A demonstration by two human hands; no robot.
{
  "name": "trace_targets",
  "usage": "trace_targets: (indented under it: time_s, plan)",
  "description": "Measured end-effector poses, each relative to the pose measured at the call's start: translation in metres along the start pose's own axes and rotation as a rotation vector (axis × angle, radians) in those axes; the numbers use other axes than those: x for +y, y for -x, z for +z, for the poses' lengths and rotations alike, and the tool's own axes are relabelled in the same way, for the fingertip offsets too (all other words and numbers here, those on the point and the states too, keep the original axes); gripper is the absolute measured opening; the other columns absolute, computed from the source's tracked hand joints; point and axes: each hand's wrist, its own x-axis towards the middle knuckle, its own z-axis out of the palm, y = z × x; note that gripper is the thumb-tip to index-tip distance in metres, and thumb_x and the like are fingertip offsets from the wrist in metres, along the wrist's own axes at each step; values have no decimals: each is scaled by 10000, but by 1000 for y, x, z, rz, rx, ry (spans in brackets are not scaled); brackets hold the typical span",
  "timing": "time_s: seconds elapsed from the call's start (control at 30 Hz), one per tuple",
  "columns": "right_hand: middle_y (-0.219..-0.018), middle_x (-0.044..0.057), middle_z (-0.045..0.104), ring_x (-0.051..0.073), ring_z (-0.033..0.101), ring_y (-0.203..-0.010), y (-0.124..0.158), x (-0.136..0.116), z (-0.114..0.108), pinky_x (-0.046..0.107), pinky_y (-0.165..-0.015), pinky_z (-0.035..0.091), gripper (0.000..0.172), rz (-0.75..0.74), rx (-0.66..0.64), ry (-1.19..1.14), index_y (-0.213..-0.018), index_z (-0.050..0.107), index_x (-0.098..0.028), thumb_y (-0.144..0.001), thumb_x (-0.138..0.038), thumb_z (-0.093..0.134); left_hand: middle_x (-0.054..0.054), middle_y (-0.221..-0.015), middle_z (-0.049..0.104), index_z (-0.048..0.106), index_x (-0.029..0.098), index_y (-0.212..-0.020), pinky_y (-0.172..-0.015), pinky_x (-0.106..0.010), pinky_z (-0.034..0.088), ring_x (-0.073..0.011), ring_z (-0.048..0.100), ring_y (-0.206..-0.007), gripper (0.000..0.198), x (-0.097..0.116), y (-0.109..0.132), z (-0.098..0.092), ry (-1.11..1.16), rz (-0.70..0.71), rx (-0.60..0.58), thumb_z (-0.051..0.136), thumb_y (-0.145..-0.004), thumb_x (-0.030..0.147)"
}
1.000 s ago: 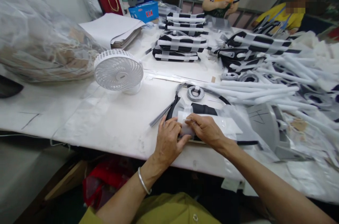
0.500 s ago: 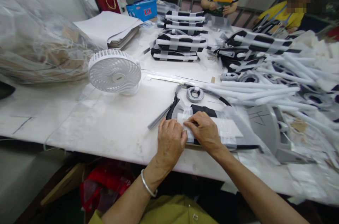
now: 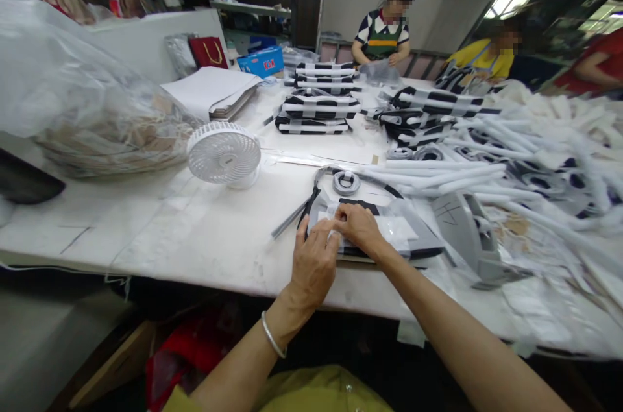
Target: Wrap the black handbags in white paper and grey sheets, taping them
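Observation:
A black bag (image 3: 426,250) partly covered by translucent white wrapping (image 3: 396,228) lies flat at the table's front edge. My left hand (image 3: 315,261) rests on its left end, fingers extended and slightly apart, fingertips on the wrapping. Beside it my right hand (image 3: 359,228) is closed in a pinch over the wrapping; whatever is between its fingertips is hidden. A black strap (image 3: 389,188) loops behind the bag, around a coiled grey strap (image 3: 346,183) bound with a white band. Grey strips (image 3: 292,217) stick out to the left.
A white fan (image 3: 224,154) stands to the left, near a big plastic bag (image 3: 121,133). At the right are a grey tape dispenser (image 3: 467,233) and white tubes (image 3: 448,177). Wrapped black bundles (image 3: 318,107) are stacked behind. Co-workers (image 3: 382,36) are across the table.
The camera view has tilted up, showing more of the room. My left hand's fingers have straightened out on the wrapping. My right hand stays pinched close beside it.

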Motion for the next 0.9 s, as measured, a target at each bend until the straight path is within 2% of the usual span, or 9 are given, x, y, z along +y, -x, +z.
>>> trace_targets:
  time_s: [0.1,0.2,0.33,0.47,0.53,0.6,0.7,0.8,0.9]
  plan:
    - [-735,-14,668,159,571,-715,-9,1,-5,263,-642,299,230,59,-50,-43,-750,653,-222,-757,-419,770,-137,-1240,647,556,92,-1249,-1125,-479,381,-252,583,-1187,301,8,9,3,-74,69,-118,508,-961,168]
    - [-738,12,672,194,606,-751,-17,2,-6,270,-655,342,296,103,-14,-69,-740,656,-216,-709,-478,791,-166,-1352,585,485,54,-1363,-1096,-472,422,-282,547,-1251,433,10,18,7,-181,72,-189,520,-945,161]
    - [-773,34,685,210,636,-811,-19,3,-11,284,-704,400,250,105,71,-153,-769,667,-203,-775,-446,730,-159,-1422,535,458,85,-1413,-1116,-484,407,-283,502,-1314,463,8,24,8,-259,118,-225,453,-951,109]
    - [-815,17,700,160,641,-774,4,23,-42,255,-723,450,316,33,159,-290,-867,674,-189,-892,-473,536,-156,-1441,517,463,124,-1424,-1132,-522,388,-300,464,-1351,494,10,24,5,-299,103,-227,449,-932,76]
    - [-784,33,696,179,637,-750,27,48,-68,280,-721,466,388,43,261,-364,-880,679,-174,-873,-517,499,-161,-1440,516,460,123,-1427,-1135,-529,387,-303,461,-1353,521,11,23,4,-306,89,-237,450,-911,50]
    - [-766,48,700,218,637,-738,56,85,-97,335,-723,473,429,93,386,-360,-861,699,-185,-796,-581,547,-171,-1437,516,457,114,-1429,-1128,-523,401,-304,465,-1349,531,13,22,5,-307,82,-251,446,-903,40]
    - [-821,88,717,301,648,-795,100,156,-130,447,-758,474,423,323,614,-176,-831,706,-233,-733,-617,558,-173,-1429,523,458,111,-1430,-1115,-522,418,-309,473,-1342,534,16,20,6,-315,67,-253,430,-903,32]
    - [-900,143,718,388,652,-879,135,229,-135,542,-790,464,397,499,622,-47,-815,690,-277,-728,-633,537,-171,-1427,526,464,109,-1429,-1110,-539,421,-317,483,-1333,528,19,20,8,-333,47,-241,416,-909,28]
    - [-847,152,716,419,663,-880,155,279,-115,583,-826,484,384,534,500,-249,-746,686,-270,-682,-642,612,-183,-1431,519,462,101,-1432,-1103,-552,424,-325,486,-1329,514,20,20,8,-349,41,-254,418,-923,44]
